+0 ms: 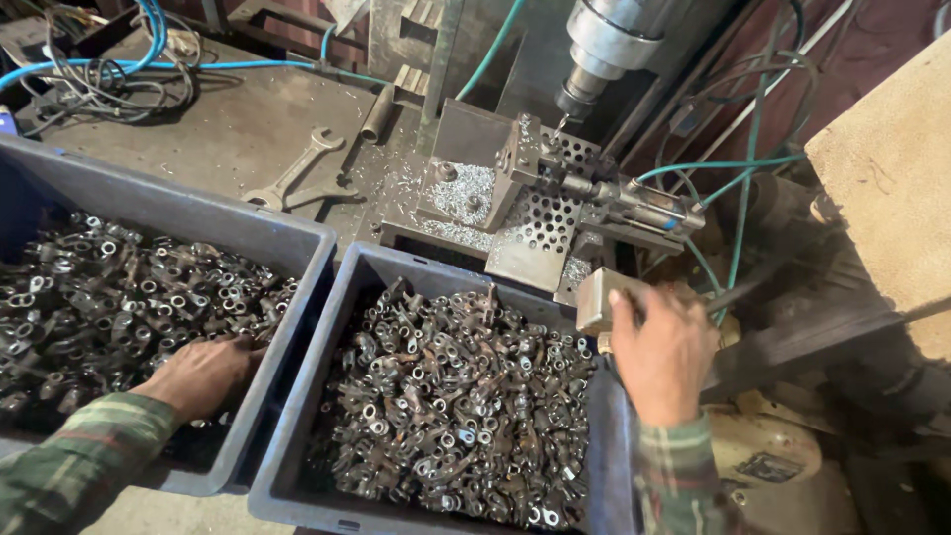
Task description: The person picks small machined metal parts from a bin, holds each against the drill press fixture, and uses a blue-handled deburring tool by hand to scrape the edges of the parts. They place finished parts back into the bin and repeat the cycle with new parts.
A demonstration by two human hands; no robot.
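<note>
Far left: grey bin (297, 243) heaped with small dark metal ring fittings (109, 287); left hand (203, 374) palm down among them at the bin's right wall, fingers curled into the pile, grip on any piece impossible to tell. Behind, on the grimy counter (228, 129), an open-ended wrench (297, 170) and blue hoses (149, 59). Centre: second grey bin (287, 466), full of the same kind of fittings (456, 396). Beyond it, a perforated steel jig (540, 193) strewn with bright metal shavings, under a drill spindle (604, 45). Right: right hand (662, 349) closed around a lever's pale block-shaped handle (597, 297), just past the second bin's far right corner
</note>
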